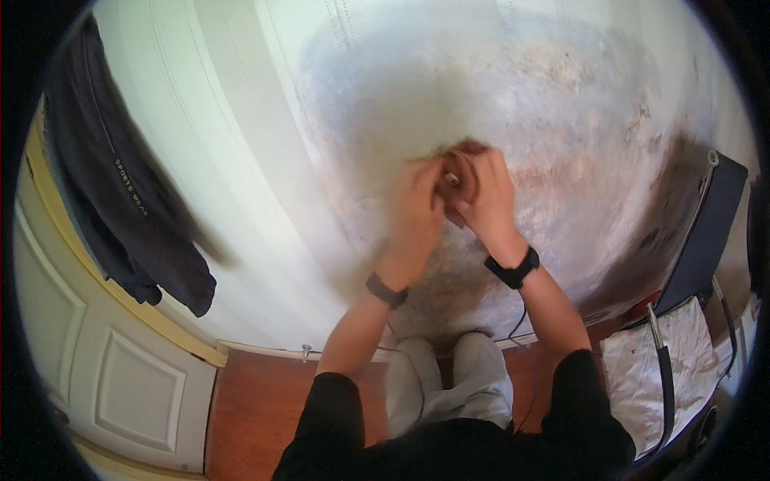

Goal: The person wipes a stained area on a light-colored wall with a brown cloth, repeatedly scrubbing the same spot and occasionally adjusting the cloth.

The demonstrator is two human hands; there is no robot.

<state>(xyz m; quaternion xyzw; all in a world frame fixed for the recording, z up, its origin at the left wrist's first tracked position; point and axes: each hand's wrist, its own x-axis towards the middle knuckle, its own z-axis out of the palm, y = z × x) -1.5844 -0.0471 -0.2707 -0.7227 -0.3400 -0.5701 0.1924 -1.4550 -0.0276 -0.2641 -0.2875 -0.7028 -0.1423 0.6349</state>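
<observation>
Both my hands are raised in front of the stained wall, around a small reddish-brown round thing (462, 186) with a pale bit at its middle. Its exact kind is not clear. My right hand (492, 196) is closed, its fingers curled over the thing's right side. At the left edge, my left hand (417, 200) is smeared by motion, with its fingertips bent in against the thing. The hands nearly meet there and cover much of it. Each wrist wears a dark band; the right one (513, 268) is bulkier and has a thin cord below it.
The wall (265, 184) stands close ahead, pale at left and blotched with dark stains at right. Dark clothing (132, 176) hangs at left above a white panelled door (140, 401). A folding chair (706, 224) with a pale cloth (666, 369) is at right. A doorstop (306, 351) juts low from the wall.
</observation>
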